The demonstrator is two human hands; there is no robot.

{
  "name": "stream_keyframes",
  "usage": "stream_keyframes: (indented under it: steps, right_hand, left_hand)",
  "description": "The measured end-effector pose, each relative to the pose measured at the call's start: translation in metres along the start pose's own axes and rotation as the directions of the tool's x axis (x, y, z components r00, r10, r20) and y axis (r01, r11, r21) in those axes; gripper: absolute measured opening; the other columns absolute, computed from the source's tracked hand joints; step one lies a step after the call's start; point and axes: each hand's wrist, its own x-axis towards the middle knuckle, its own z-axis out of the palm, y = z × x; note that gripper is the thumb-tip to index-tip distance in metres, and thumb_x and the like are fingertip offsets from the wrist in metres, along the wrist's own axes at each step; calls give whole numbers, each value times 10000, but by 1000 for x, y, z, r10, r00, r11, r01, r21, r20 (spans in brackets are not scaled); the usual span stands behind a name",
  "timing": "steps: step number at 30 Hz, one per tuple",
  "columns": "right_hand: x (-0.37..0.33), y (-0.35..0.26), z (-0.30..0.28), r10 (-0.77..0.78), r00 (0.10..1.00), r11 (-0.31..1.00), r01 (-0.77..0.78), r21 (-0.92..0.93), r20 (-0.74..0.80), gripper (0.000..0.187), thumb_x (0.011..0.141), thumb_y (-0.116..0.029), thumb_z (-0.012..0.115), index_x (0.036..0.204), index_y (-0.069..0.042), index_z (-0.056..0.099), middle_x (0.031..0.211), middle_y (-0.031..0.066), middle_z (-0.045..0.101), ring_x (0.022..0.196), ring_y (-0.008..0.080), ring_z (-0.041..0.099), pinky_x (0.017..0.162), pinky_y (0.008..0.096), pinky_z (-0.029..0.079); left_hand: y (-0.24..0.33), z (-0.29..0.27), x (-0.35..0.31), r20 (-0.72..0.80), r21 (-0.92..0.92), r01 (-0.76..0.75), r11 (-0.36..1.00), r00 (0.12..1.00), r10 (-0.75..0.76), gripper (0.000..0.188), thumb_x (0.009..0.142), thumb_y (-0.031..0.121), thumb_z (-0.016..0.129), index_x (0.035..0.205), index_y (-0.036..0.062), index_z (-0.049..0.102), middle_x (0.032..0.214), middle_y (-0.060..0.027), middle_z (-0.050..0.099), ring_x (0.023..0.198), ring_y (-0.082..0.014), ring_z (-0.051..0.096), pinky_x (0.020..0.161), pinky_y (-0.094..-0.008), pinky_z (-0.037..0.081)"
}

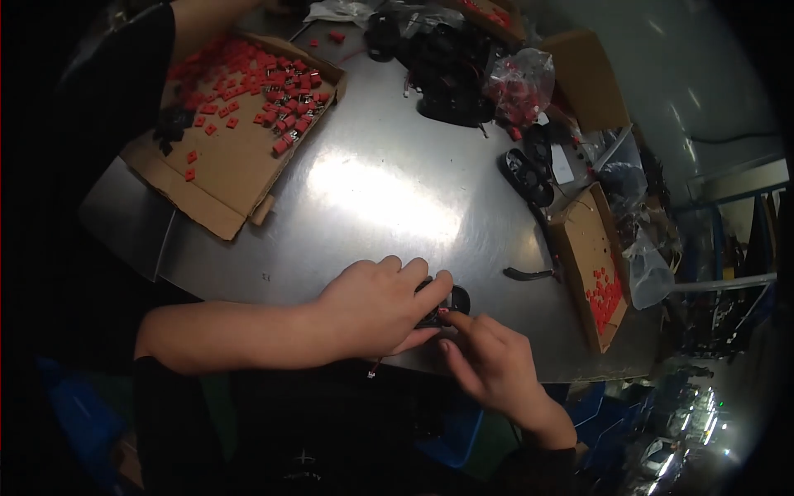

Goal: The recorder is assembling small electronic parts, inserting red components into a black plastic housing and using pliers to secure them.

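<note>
My left hand (pixel 380 302) is closed around a small black plastic housing (pixel 461 304) near the front edge of the metal table, and its fingers cover much of the part. My right hand (pixel 500 360) comes in from the right. Its index fingertip presses at a tiny red piece (pixel 444 312) on the housing, while the thumb stands apart below. A thin wire with a white connector (pixel 371 374) hangs below my left hand at the table edge.
A cardboard tray (pixel 236 194) of red parts lies at the left, with another person's arm (pixel 203 21) reaching over it. Black housings (pixel 451 74) and a clear bag (pixel 521 83) are piled at the back. Pliers (pixel 529 274) lie beside a smaller cardboard box (pixel 575 248) holding red pieces.
</note>
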Motion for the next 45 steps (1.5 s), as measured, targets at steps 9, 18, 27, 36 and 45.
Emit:
stream_keyframes:
  steps: [9, 18, 27, 36, 45]
  right_hand:
    - [4, -12, 1, 92, 994, 972, -77, -221, 59, 425, 924, -223, 763, 1297, -77, 620, 649, 80, 676, 555, 300, 682, 523, 367, 503]
    - [-23, 18, -20, 202, 948, 863, -290, 413, 245, 479, 968, -138, 682, 1438, -73, 624, 691, 56, 661, 666, 106, 659, 634, 265, 490]
    - [-148, 79, 80, -313, 789, 231, -477, 848, 529, 306, 994, -272, 685, 1190, -44, 743, 958, 49, 742, 852, 162, 705, 810, 318, 571]
    - [-378, 393, 383, 861, 508, 469, -817, -335, -34, 528, 1058, -454, 492, 1469, -133, 580, 1423, 159, 631, 1271, 376, 605, 1092, 491, 470]
    - [-348, 396, 365, 877, -470, -476, -823, 311, 99, 702, 1070, -554, 443, 1598, -93, 400, 1585, 165, 467, 1481, 325, 412, 1216, 490, 336]
  left_hand:
    - [2, -6, 4, 61, 24, 34, 999, 998, -35, 634, 863, 432, 759, 1338, 63, 557, 984, -120, 609, 829, -281, 676, 626, -388, 563]
    - [6, -6, 4, 73, 49, 66, 997, 995, -69, 600, 884, 432, 756, 1331, 84, 560, 973, -116, 615, 850, -300, 682, 673, -411, 557]
    - [10, -12, 4, 61, 97, 98, 990, 993, -105, 624, 883, 472, 770, 1339, 89, 584, 987, -115, 639, 856, -319, 684, 701, -426, 570]
    - [28, -14, 25, 61, 137, 77, 988, 994, -86, 684, 830, 514, 816, 1319, 81, 613, 972, -125, 650, 830, -336, 702, 712, -429, 588]
    - [39, -12, 24, 102, 178, 232, 956, 962, -253, 729, 751, 437, 892, 1323, 92, 600, 1101, -171, 694, 1004, -402, 700, 869, -445, 573]
